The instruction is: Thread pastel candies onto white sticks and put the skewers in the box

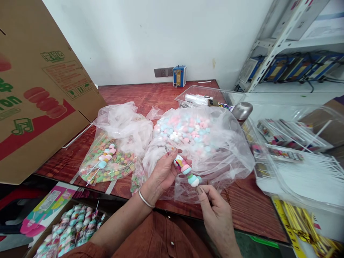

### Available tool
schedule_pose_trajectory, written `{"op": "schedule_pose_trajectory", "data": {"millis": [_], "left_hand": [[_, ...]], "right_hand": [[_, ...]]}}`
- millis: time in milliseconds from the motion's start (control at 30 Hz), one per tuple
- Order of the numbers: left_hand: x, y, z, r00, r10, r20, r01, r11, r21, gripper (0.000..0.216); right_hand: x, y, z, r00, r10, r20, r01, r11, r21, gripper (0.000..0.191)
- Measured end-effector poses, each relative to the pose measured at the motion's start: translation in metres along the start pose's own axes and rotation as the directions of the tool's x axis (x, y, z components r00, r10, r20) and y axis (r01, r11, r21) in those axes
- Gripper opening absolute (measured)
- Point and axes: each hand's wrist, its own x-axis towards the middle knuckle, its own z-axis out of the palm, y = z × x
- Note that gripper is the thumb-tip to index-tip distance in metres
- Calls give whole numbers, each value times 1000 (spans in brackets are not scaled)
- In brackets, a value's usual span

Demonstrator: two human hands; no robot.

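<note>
A skewer of pastel marshmallows (186,169) with a colourful printed piece at its upper end lies across the fingers of my left hand (166,172). My left thumb presses on its upper part. At its lower end, by a white and blue marshmallow, my right hand (216,211) has thumb and forefinger pinched together; whether they grip a stick there is hidden. Just beyond the hands sits a large clear bag of pink, blue and white marshmallows (185,129). To the left, marshmallow sticks (107,156) lie on a bag of colourful ring-shaped pieces (107,172).
A big cardboard box (53,89) stands at the left. Below it, a carton holds wrapped marshmallow skewers (72,229). Right are a clear tub with white sticks (303,175), gold ties (301,222) and a metal flask (242,110). A blue device (179,76) stands by the wall.
</note>
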Motion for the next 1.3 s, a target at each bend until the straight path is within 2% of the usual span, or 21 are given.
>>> {"op": "schedule_pose_trajectory", "data": {"millis": [100,167,367,500,600,733,767,800,833,900,933,967,1000,1033,1100,1133,1167,1200,1267,1300], "left_hand": [[2,-1,1,998,-62,-24,60,995,-80,21],[1,-1,2,997,-74,10,74,994,-86,27],[-8,2,1,989,35,143,-39,999,24,43],[-6,-1,-1,989,-12,145,12,1000,-4,26],[-4,-3,0,992,-54,117,59,997,-40,19],[-3,-4,2,995,-71,77,74,996,-44,21],[-3,-4,3,995,-72,72,75,996,-38,21],[-3,-4,3,995,-73,69,75,997,-30,21],[-3,-5,4,995,-73,68,75,997,-19,21],[-3,-6,4,996,-69,63,69,998,6,22],[-3,-7,4,996,-65,57,64,998,15,23],[-3,-8,5,997,-63,49,63,998,20,24],[-3,-9,5,997,-67,39,66,998,23,25],[-2,-9,5,997,-74,27,74,997,24,26],[-2,-10,5,995,-95,2,95,995,20,28],[-2,-10,5,995,-103,-4,103,994,18,29],[-2,-10,5,994,-109,-1,109,994,17,30],[-2,-10,5,994,-112,9,112,994,16,30],[-1,-9,3,992,-119,50,119,993,12,31],[-1,-9,2,991,-114,76,114,993,9,30]], "right_hand": [[-2,1,-1,999,32,39,-33,999,22,29],[-3,2,-2,997,59,40,-60,998,18,29],[-4,1,-2,991,125,36,-127,990,60,34],[-4,1,0,964,207,165,-241,944,225,42],[-3,-1,4,927,287,242,-361,859,362,46],[-2,-5,9,818,392,420,-574,590,568,45],[-1,-6,10,803,393,448,-596,554,581,43],[-2,-6,10,811,383,443,-584,572,576,41],[-2,-6,10,848,358,392,-527,653,544,39],[-2,-4,10,964,207,168,-255,902,349,34],[-3,-2,9,997,59,45,-65,984,165,31],[-3,-1,8,992,-120,-44,118,992,-53,27],[-2,0,8,951,-296,-86,264,927,-266,22],[-2,1,8,894,-440,-87,362,821,-441,18],[-1,2,7,807,-589,-28,437,630,-642,10],[0,3,7,797,-604,-20,436,598,-673,8],[0,3,6,809,-587,-45,418,627,-657,8],[0,4,6,843,-529,-96,380,713,-589,10],[0,5,6,950,-265,-165,213,937,-278,16],[0,5,5,988,-81,-128,74,996,-53,22]]}}
